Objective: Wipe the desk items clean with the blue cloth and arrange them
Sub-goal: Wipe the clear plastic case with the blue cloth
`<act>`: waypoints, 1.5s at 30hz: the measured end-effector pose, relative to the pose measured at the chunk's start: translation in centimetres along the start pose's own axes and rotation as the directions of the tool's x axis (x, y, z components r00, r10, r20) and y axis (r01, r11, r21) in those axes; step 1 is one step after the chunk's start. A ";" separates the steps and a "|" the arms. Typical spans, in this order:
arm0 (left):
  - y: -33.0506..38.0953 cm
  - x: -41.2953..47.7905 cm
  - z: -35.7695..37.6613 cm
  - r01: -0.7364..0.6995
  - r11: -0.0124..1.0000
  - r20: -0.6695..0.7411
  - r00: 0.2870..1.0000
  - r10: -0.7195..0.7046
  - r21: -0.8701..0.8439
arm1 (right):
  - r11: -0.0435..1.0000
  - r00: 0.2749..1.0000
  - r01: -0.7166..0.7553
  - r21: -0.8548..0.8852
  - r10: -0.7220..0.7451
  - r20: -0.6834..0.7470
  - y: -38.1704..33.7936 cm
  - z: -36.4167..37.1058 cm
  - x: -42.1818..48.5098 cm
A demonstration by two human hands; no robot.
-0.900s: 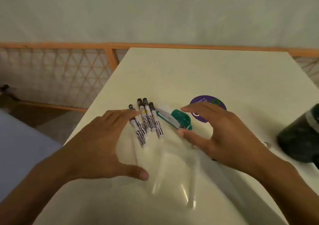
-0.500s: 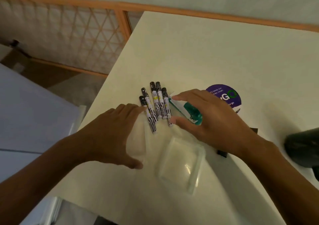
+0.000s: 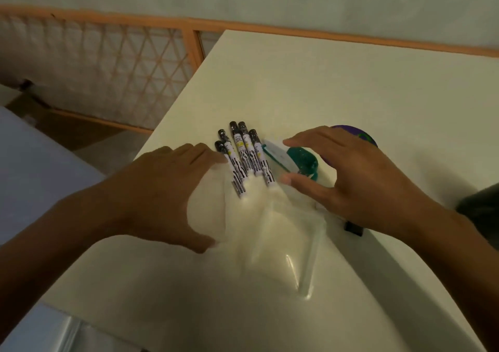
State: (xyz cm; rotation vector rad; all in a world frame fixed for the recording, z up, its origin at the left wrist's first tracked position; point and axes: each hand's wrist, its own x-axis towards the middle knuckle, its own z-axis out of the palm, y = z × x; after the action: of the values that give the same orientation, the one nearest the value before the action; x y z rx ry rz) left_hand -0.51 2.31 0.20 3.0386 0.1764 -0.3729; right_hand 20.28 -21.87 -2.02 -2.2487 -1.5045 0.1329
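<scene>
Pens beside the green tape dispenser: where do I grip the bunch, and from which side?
Probably the striped mid-barrels, pinching the pens across the bunch from left and right. They lie flat, side by side, caps pointing away, so a sideways squeeze gathers all five. The tape dispenser crowds the right side and a clear box the near ends.

beyond the markers open table ran to the far edge, wide room for a hand. just left of the markers my left hand filled the strip up to the table's side edge. just right of them the green tape dispenser, with my right hand arched over it, barred the way. nearer than the markers a clear plastic box sat between my hands.
</scene>
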 end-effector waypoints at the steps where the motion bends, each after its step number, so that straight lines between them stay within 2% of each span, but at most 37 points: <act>1: 0.3 -0.4 0.1 -0.005 1.000 -0.014 1.000 0.005 0.000 | 1.000 1.000 0.005 -0.012 -0.005 -0.011 -0.3 0.1 -0.9; 14: 5.2 -5.6 -1.5 -0.044 0.991 -0.227 0.974 0.015 -0.123 | 0.993 0.976 -0.121 -0.005 0.118 -0.186 -3.8 1.1 -10.7; 18: 7.1 -5.4 -1.7 -0.106 0.979 -0.299 0.953 0.051 -0.172 | 0.986 0.962 -0.167 -0.010 0.161 -0.219 -4.2 0.7 -13.3; 24: 10.3 -4.1 -1.3 -0.195 0.953 -0.348 0.932 0.105 -0.234 | 0.971 0.914 -0.240 -0.018 0.220 -0.342 -3.4 0.2 -17.7; 30: 14.1 -2.0 -0.9 -0.299 0.926 -0.344 0.915 0.210 -0.229 | 0.909 0.870 -0.402 -0.107 0.343 -0.355 -2.0 -1.0 -22.2; 36: 17.0 0.4 -1.0 -0.396 0.896 -0.350 0.883 0.313 -0.199 | 0.808 0.772 -0.579 -0.111 0.499 -0.393 0.5 -1.7 -26.3; 42: 18.9 2.0 -0.5 -0.443 0.873 -0.340 0.868 0.361 -0.205 | 0.613 0.607 -0.782 -0.112 0.709 -0.358 3.8 -2.0 -30.1; 45: 19.4 2.7 -0.2 -0.471 0.855 -0.327 0.860 0.391 -0.217 | 0.567 0.552 -0.820 -0.074 0.752 -0.360 5.1 -0.8 -31.1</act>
State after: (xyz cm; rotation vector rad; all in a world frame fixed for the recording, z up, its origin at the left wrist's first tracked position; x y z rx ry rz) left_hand 4.53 -16.59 0.87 2.7060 -0.4084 0.1022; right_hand 12.30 -51.75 -8.15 -2.8285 -0.2388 -0.1247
